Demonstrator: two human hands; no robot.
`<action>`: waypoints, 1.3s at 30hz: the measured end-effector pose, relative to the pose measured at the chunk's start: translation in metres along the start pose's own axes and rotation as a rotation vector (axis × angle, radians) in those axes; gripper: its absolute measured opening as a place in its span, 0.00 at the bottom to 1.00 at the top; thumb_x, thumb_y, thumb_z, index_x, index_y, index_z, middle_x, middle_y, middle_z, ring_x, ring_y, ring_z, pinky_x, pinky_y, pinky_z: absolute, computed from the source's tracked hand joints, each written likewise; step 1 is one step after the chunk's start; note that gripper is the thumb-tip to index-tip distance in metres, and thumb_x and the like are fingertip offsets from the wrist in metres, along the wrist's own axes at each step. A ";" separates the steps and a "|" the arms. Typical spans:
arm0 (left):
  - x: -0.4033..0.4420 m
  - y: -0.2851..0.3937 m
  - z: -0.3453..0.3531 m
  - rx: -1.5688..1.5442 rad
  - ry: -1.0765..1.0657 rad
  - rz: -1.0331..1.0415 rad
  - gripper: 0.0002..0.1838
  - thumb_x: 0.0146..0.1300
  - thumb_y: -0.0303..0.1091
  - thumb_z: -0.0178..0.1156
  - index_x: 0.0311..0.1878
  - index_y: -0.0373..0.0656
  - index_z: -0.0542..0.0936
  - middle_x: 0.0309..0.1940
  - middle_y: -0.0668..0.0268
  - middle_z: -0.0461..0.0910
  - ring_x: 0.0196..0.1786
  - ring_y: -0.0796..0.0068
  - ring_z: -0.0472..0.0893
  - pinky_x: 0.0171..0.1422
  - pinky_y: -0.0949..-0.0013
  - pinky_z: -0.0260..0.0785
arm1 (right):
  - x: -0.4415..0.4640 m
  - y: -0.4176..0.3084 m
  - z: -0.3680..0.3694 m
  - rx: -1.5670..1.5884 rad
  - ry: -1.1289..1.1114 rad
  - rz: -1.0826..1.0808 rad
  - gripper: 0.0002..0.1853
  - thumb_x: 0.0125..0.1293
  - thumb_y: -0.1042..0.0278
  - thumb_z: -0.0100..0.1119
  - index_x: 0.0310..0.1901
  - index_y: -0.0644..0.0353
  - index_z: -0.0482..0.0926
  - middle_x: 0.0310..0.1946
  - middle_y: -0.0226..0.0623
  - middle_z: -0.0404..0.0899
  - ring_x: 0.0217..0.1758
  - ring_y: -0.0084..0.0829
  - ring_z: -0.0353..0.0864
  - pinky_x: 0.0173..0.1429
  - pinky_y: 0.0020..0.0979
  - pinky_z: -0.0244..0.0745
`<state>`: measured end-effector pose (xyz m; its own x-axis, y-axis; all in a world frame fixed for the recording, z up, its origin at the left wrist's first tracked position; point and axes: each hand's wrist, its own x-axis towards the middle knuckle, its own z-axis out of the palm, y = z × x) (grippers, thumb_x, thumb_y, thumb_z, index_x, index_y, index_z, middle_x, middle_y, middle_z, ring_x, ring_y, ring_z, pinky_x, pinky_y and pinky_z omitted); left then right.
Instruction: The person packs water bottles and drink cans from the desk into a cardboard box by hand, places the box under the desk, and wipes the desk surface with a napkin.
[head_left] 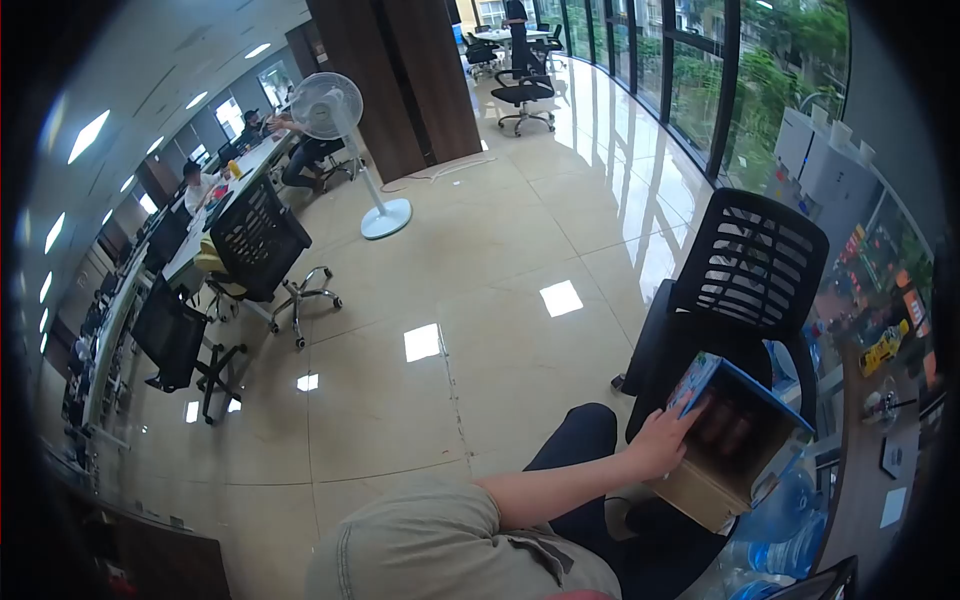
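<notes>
My left hand [660, 445] reaches across to an open cardboard box [698, 492] and grips its near left side, fingers lying along the edge. The box is blue outside and bare brown inside, and its opening is tilted toward me. Dark rounded items [728, 425] sit deep in it, too shadowed to name. Behind the box stands a black office chair [755, 260]; I cannot tell whether the box rests on its seat. My right hand is out of view.
To the right is a dark wooden table [860, 500] with a yellow-labelled bottle [883, 348]. Large water bottles [785, 510] stand below the box. Office chairs [258, 240] and a white standing fan [385, 215] are across the tiled floor. People sit at the far desks.
</notes>
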<state>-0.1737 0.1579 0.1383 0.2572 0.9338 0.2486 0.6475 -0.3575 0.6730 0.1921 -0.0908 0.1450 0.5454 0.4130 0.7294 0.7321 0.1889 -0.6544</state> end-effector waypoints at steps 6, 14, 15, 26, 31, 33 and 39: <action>-0.011 0.008 0.005 0.056 -0.099 -0.126 0.52 0.64 0.29 0.61 0.90 0.56 0.50 0.87 0.43 0.53 0.87 0.43 0.59 0.82 0.26 0.52 | -0.040 0.027 0.074 0.332 -0.255 0.153 0.33 0.79 0.58 0.66 0.78 0.64 0.68 0.72 0.48 0.77 0.73 0.44 0.78 0.75 0.46 0.74; -0.007 0.006 -0.007 -0.118 -0.099 -0.073 0.53 0.59 0.23 0.63 0.89 0.50 0.55 0.84 0.39 0.57 0.79 0.33 0.68 0.80 0.43 0.67 | -0.009 -0.111 0.221 0.066 -0.449 0.105 0.36 0.63 0.63 0.81 0.68 0.65 0.72 0.58 0.51 0.81 0.64 0.50 0.82 0.69 0.43 0.76; -0.008 0.012 -0.016 -0.183 -0.158 -0.147 0.53 0.59 0.22 0.63 0.89 0.49 0.55 0.84 0.41 0.57 0.81 0.35 0.66 0.82 0.43 0.65 | -0.010 -0.110 0.237 0.081 -0.377 0.110 0.38 0.63 0.59 0.81 0.68 0.64 0.72 0.53 0.52 0.83 0.61 0.54 0.84 0.66 0.47 0.77; -0.012 0.006 0.001 -0.141 -0.095 -0.067 0.54 0.62 0.23 0.59 0.91 0.51 0.47 0.87 0.42 0.51 0.83 0.39 0.65 0.81 0.52 0.68 | 0.025 -0.048 0.293 -0.001 -0.960 0.868 0.37 0.65 0.53 0.76 0.64 0.70 0.69 0.49 0.58 0.86 0.47 0.51 0.91 0.51 0.46 0.86; -0.010 0.004 0.003 -0.213 -0.129 -0.062 0.54 0.63 0.23 0.59 0.91 0.49 0.46 0.87 0.42 0.49 0.85 0.39 0.63 0.83 0.52 0.66 | -0.003 0.078 0.359 -0.444 -0.802 0.582 0.48 0.66 0.40 0.72 0.74 0.71 0.65 0.69 0.65 0.77 0.74 0.57 0.79 0.74 0.48 0.77; -0.011 0.012 -0.004 -0.192 -0.137 -0.075 0.54 0.63 0.24 0.59 0.91 0.49 0.45 0.88 0.42 0.48 0.86 0.39 0.60 0.84 0.52 0.64 | 0.004 0.064 0.367 -0.497 -0.775 0.643 0.52 0.66 0.36 0.70 0.76 0.70 0.62 0.71 0.65 0.75 0.75 0.57 0.77 0.76 0.48 0.76; -0.001 0.018 -0.009 -0.247 -0.183 -0.120 0.53 0.65 0.24 0.57 0.91 0.49 0.44 0.88 0.42 0.47 0.87 0.40 0.58 0.86 0.52 0.62 | 0.041 0.010 0.358 -0.655 -0.936 0.822 0.59 0.63 0.27 0.68 0.80 0.67 0.55 0.74 0.62 0.73 0.76 0.52 0.78 0.78 0.47 0.76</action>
<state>-0.1692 0.1510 0.1563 0.3292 0.9433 0.0430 0.4933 -0.2106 0.8439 0.0758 0.2468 0.0977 0.6242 0.6817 -0.3816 0.5374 -0.7292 -0.4237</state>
